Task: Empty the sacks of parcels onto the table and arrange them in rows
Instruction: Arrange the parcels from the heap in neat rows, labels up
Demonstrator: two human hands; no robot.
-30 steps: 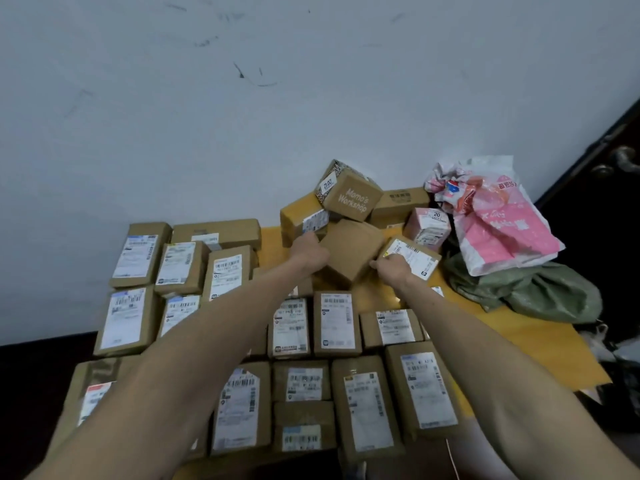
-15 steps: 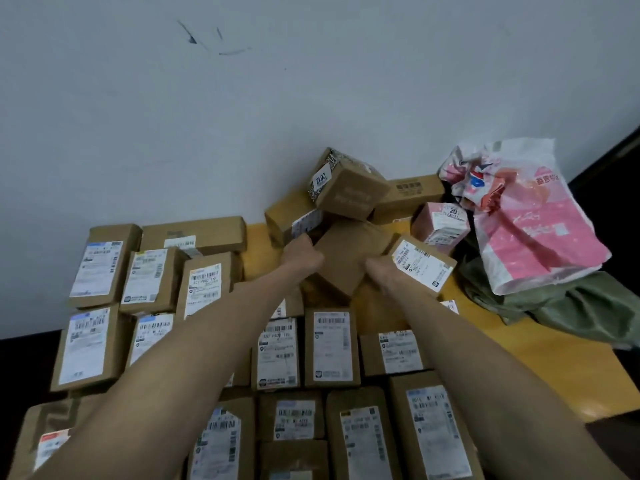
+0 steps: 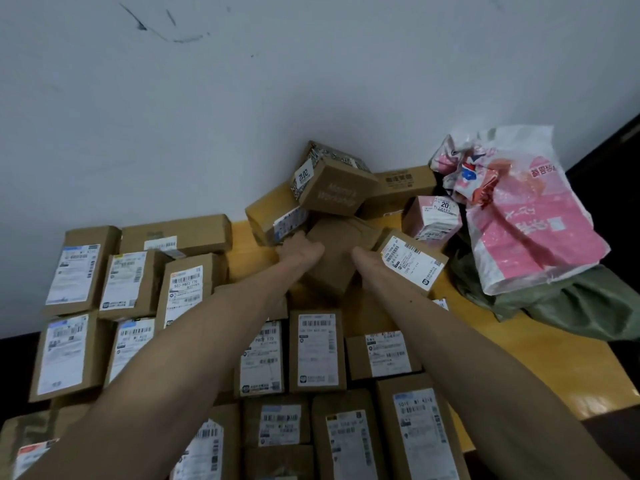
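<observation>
A plain brown box (image 3: 337,261) sits tilted at the foot of a loose pile of parcels against the wall. My left hand (image 3: 298,245) grips its left edge and my right hand (image 3: 363,252) holds its right side, fingers mostly hidden. A labelled box (image 3: 410,261) leans against my right wrist. A printed brown box (image 3: 337,192) tops the pile. Several labelled parcels (image 3: 317,351) lie in rows on the yellow table (image 3: 540,344) under my forearms. A crumpled green sack (image 3: 571,306) lies at the right.
A pink and white plastic bag (image 3: 526,230) rests on the green sack, with a small pink box (image 3: 431,220) beside it. The white wall (image 3: 242,116) backs the table. A dark door (image 3: 620,140) stands at far right. The table's right edge is near the sack.
Both hands have reached farther into the pile with the plain brown box between them, and the box has tipped up more. The labelled box now leans on my right wrist.
</observation>
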